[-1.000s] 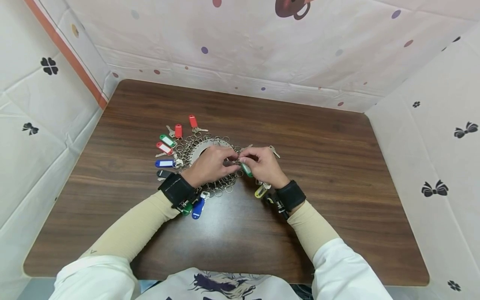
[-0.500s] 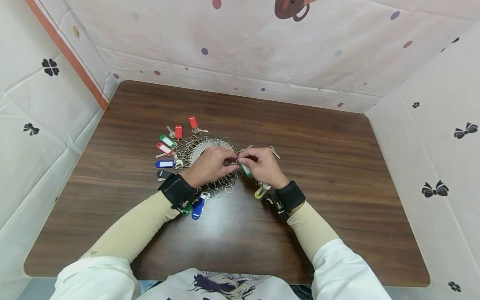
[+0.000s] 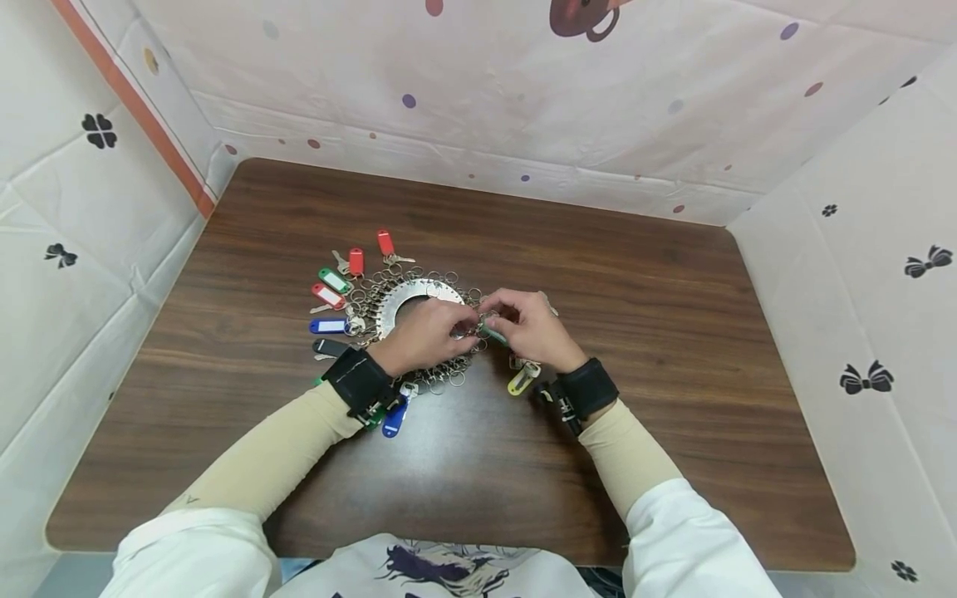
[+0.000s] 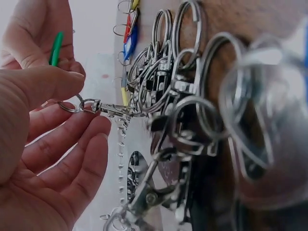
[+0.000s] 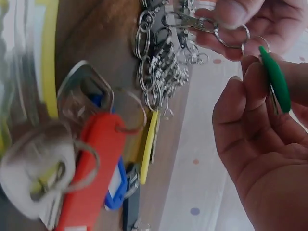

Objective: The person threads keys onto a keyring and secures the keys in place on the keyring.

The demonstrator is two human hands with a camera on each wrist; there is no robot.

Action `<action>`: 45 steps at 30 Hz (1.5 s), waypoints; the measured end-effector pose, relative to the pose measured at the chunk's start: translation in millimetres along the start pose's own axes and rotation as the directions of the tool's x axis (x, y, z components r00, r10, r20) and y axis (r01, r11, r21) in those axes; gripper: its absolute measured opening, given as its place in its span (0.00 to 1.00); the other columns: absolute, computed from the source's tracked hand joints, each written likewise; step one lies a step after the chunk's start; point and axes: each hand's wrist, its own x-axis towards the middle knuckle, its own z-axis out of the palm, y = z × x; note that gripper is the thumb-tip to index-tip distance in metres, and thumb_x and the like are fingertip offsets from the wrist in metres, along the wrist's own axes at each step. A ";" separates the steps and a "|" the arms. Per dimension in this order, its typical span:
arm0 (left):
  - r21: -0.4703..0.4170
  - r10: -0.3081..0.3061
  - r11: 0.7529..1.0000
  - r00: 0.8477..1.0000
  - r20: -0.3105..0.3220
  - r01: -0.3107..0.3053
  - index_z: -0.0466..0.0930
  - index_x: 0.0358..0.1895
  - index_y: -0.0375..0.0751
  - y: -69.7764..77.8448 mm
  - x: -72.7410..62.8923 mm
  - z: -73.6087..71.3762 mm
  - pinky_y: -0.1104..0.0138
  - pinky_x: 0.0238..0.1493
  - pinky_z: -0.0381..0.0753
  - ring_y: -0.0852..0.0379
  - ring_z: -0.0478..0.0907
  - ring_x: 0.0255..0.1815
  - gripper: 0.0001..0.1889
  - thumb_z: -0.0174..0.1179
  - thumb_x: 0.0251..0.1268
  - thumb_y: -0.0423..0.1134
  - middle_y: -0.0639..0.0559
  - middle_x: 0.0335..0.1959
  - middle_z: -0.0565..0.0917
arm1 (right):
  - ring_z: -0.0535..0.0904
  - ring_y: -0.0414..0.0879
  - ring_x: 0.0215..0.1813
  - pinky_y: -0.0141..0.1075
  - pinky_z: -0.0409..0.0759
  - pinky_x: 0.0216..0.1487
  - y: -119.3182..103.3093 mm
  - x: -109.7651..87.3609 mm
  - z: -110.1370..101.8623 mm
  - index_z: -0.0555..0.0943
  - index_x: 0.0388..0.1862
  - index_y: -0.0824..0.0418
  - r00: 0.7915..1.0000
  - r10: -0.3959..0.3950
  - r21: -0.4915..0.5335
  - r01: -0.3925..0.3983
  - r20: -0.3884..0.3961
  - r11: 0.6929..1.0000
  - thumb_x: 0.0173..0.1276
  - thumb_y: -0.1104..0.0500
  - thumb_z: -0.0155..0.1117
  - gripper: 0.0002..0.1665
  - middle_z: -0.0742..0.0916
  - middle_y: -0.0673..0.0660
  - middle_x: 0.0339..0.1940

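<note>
A round metal key ring holder [image 3: 390,301] lies on the table, fringed with several snap clips and split rings. Over its right edge, my left hand [image 3: 426,336] pinches a split ring [image 5: 233,37] between thumb and fingers. That ring hangs from a swivel snap clip [image 4: 113,109] that reaches back to the holder. Facing it, my right hand [image 3: 537,330] holds a green key tag [image 5: 275,83] between thumb and fingers, with a key partly hidden behind it. The tag's small wire ring [image 5: 260,42] lies right at the split ring, between the two hands.
Left of the holder lie red tags [image 3: 355,262], a green tag [image 3: 333,281], a blue tag [image 3: 329,325] and a black tag [image 3: 331,347], several with keys. Another blue tag [image 3: 395,417] lies in front, and a yellow tag [image 3: 521,380] sits by my right wrist. Patterned cloth [image 3: 478,100] walls the table.
Both hands have shifted slightly to the right, and more of the holder's plate shows. The green tag in my right hand has turned flatter and is partly covered by the fingers.
</note>
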 end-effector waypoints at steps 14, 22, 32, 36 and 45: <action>0.055 -0.095 0.994 0.992 0.086 0.091 0.89 0.41 0.44 -2.4 1.4 2.8 0.59 0.44 0.87 0.54 0.88 0.39 0.06 0.69 0.64 0.38 0.51 0.39 0.92 | 0.86 0.53 0.45 0.46 0.84 0.50 19.9 11.8 -8.8 0.86 0.49 0.65 0.978 0.196 -0.105 -0.202 -0.070 0.974 0.70 0.69 0.67 0.10 0.91 0.61 0.42; 0.082 -0.048 0.996 0.994 0.097 0.040 0.92 0.37 0.47 -4.3 -1.2 4.5 0.60 0.45 0.85 0.54 0.87 0.41 0.05 0.67 0.63 0.37 0.52 0.39 0.90 | 0.84 0.53 0.42 0.43 0.81 0.47 32.4 15.1 -11.2 0.87 0.43 0.65 0.954 0.249 -0.166 -0.276 -0.165 0.947 0.68 0.69 0.66 0.07 0.91 0.60 0.39; 0.126 -0.047 0.992 0.987 0.156 0.027 0.90 0.36 0.46 5.6 -0.2 5.0 0.59 0.41 0.84 0.55 0.84 0.39 0.04 0.66 0.66 0.38 0.52 0.38 0.88 | 0.79 0.55 0.41 0.43 0.76 0.43 47.7 1.1 -37.0 0.86 0.44 0.66 0.918 0.301 -0.148 -0.346 -0.259 0.926 0.73 0.66 0.62 0.07 0.88 0.63 0.40; 0.168 -0.079 0.985 0.983 0.167 0.050 0.87 0.30 0.46 13.8 6.4 9.7 0.58 0.37 0.83 0.55 0.81 0.34 0.07 0.66 0.67 0.40 0.52 0.33 0.86 | 0.79 0.57 0.45 0.47 0.78 0.47 54.1 -4.4 -37.9 0.86 0.47 0.64 0.929 0.330 -0.212 -0.360 -0.167 0.908 0.71 0.66 0.66 0.09 0.88 0.63 0.45; 0.184 -0.134 0.978 0.974 0.181 0.101 0.78 0.17 0.48 23.0 15.2 24.0 0.54 0.32 0.83 0.54 0.80 0.28 0.13 0.62 0.59 0.32 0.50 0.26 0.84 | 0.80 0.59 0.51 0.52 0.79 0.55 66.4 -5.3 -39.7 0.83 0.55 0.64 0.887 0.390 -0.149 -0.432 -0.245 0.889 0.71 0.65 0.66 0.14 0.86 0.65 0.52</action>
